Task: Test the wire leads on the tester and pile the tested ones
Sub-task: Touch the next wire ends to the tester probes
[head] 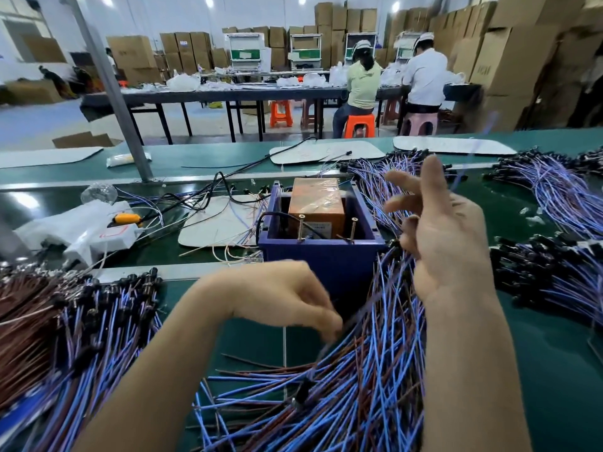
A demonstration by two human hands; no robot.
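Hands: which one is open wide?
The right hand, raised and spread out. The left hand curls down, seemingly pinching a wire.

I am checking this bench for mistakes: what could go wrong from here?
The lead the left hand seems to pinch trails into the middle pile and may drag others along. The open right hand is raised close to the two upright screws on the tester; a finger could catch them.
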